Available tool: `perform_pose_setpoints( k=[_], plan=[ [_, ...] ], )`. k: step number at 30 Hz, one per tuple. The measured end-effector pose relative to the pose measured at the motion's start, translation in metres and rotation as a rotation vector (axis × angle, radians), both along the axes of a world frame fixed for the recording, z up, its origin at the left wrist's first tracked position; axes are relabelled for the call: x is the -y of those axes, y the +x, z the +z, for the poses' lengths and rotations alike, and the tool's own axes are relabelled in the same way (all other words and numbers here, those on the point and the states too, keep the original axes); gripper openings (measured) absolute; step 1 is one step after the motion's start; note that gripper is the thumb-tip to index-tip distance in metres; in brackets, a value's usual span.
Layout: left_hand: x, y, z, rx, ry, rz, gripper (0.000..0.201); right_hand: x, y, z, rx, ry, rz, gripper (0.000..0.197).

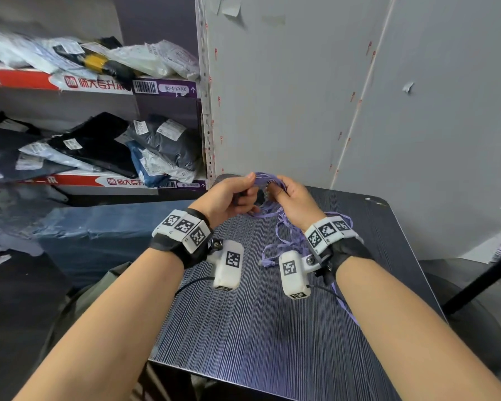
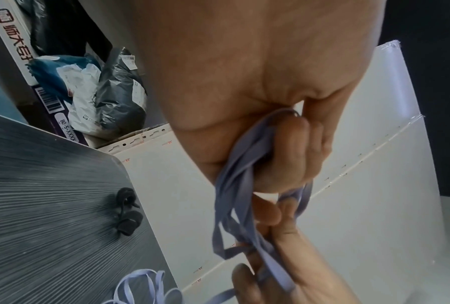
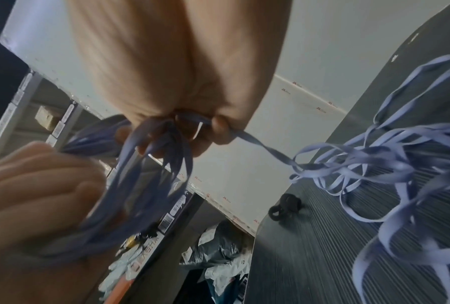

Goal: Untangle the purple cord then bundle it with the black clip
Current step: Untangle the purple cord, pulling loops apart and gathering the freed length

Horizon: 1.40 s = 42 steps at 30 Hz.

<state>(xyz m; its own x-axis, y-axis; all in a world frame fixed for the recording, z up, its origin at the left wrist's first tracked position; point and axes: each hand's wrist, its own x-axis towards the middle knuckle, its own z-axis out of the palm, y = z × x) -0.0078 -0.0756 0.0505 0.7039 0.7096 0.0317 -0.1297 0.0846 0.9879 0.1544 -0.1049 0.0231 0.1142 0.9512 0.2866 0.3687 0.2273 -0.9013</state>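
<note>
Your head view is evenly lit and fairly bright, with soft, diffuse light and only faint shadows under your forearms on the striped table (image 1: 272, 328). The wide lens bends straight lines near the edges: the grey wall panel (image 1: 301, 96) and the shelving (image 1: 93, 88) lean and curve. Detail stays reasonably sharp in the middle and softens toward the corners.

Your left wrist view is dimmer. The left hand (image 2: 257, 92) sits too close to the lens and is blurred, and the white panel (image 2: 374, 185) behind it glares.

Your right wrist view shows motion blur on the purple cord (image 3: 361, 164), and your left hand (image 3: 36, 195) there is smeared and out of focus.
</note>
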Motion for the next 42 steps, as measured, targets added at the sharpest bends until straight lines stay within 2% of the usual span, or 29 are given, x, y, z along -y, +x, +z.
perform_pose_setpoints(
  k=[5,8,13,17,19,23,25,27,30,33,37,40,42],
  plan=[
    [0.000,0.003,0.004,0.190,-0.116,0.088,0.034,0.005,-0.007,0.003,0.167,0.057,-0.050,0.016],
    [-0.004,0.004,0.003,0.275,-0.182,0.091,0.040,0.007,-0.009,0.004,0.209,0.125,-0.055,0.022],
    [-0.002,0.002,0.004,0.126,-0.036,0.072,0.040,0.010,-0.004,-0.001,0.314,0.052,0.013,0.028],
    [0.007,0.010,0.007,0.048,-0.092,0.025,0.050,0.006,0.003,-0.004,0.097,-0.026,0.018,0.019],
    [0.009,0.014,0.006,0.014,-0.114,-0.015,0.057,0.004,0.009,-0.003,-0.020,-0.045,0.012,0.004],
    [0.011,0.017,0.004,-0.035,-0.078,-0.005,0.058,0.003,0.008,0.003,-0.151,-0.032,0.013,0.024],
    [0.010,0.016,0.004,-0.102,0.001,0.030,0.057,0.002,0.006,0.004,-0.187,-0.013,-0.044,0.020],
    [0.008,0.017,0.007,-0.167,0.101,0.036,0.055,-0.001,0.006,0.008,-0.208,-0.016,-0.104,0.007],
    [0.008,0.018,0.014,-0.177,0.087,0.041,0.049,-0.007,0.013,0.010,-0.199,-0.050,-0.174,0.007],
    [0.010,0.018,0.014,-0.163,0.084,0.051,0.051,-0.009,0.018,0.009,-0.122,-0.087,-0.144,0.007],
    [0.011,0.019,0.017,-0.101,0.051,0.060,0.062,0.001,0.018,0.002,-0.044,-0.115,-0.025,0.025],
    [0.001,0.011,0.020,0.062,-0.074,0.150,0.064,0.013,0.026,-0.004,0.043,-0.158,-0.049,0.058],
    [-0.008,0.006,0.020,0.143,-0.145,0.250,0.062,0.017,0.035,-0.012,0.088,-0.180,-0.085,0.058]
  ],
)
